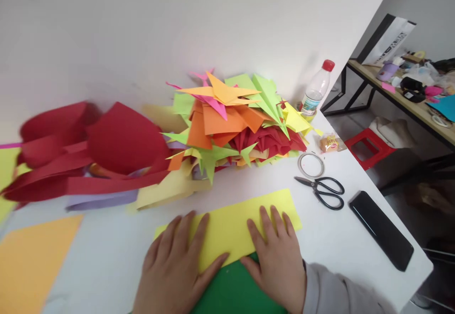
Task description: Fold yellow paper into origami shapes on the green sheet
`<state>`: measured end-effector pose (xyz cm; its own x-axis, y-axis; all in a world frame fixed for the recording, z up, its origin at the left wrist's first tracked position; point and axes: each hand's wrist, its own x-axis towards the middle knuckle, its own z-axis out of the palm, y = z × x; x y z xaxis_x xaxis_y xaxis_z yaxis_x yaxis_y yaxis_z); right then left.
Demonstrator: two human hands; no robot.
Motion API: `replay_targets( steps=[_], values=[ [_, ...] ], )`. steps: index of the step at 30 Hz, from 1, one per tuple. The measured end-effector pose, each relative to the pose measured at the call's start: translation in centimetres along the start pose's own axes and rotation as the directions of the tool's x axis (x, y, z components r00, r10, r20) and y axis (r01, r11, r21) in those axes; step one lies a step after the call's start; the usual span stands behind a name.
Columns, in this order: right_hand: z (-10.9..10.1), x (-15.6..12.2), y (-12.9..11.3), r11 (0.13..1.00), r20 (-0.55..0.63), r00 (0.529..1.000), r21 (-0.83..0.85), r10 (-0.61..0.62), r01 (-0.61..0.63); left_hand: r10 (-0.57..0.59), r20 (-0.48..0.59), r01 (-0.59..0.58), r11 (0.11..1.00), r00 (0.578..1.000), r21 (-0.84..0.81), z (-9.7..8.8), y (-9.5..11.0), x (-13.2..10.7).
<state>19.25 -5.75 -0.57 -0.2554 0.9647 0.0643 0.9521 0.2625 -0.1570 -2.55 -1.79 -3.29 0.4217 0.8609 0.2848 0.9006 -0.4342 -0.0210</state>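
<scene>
A yellow strip of paper (227,226) lies across the white table in front of me, its near edge over a green sheet (236,288). My left hand (177,257) rests flat on the strip's left part, fingers spread. On its right part lies my right hand (275,252), also with the fingers apart. Both palms reach over the near edge of the strip. Just beyond is a heap of folded paper shapes (227,119) in orange, green, pink, yellow and red.
Scissors (322,190), a roll of tape (311,165), a black phone (382,230), a wrapped snack (330,143) and a bottle (315,91) stand or lie on the right. Curled red paper (128,138) and an orange sheet (35,257) occupy the left. A red stool (368,148) stands beyond the table.
</scene>
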Motion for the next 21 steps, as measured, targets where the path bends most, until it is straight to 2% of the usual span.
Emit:
replay_targets(
  steps=[4, 11, 17, 21],
  values=[
    [0.2, -0.1, 0.2, 0.997, -0.064, 0.997, -0.072, -0.046, 0.041, -0.026, 0.013, 0.026, 1.0, 1.0, 0.012, -0.2, 0.2, -0.1],
    [0.9, 0.0, 0.5, 0.973, -0.17, 0.962, -0.125, -0.215, 0.195, -0.11, 0.094, 0.114, 0.993, 0.99, -0.037, -1.0, 1.2, 0.0],
    [0.6, 0.1, 0.3, 0.969, -0.109, 0.971, -0.148, -0.214, 0.197, -0.141, 0.131, 0.156, 0.981, 0.981, -0.116, -1.5, 1.5, 0.2],
    [0.6, 0.0, 0.1, 0.95, -0.102, 0.958, -0.195, -0.267, 0.244, -0.151, 0.147, 0.171, 0.977, 0.977, -0.129, -1.5, 1.6, 0.2]
  ],
)
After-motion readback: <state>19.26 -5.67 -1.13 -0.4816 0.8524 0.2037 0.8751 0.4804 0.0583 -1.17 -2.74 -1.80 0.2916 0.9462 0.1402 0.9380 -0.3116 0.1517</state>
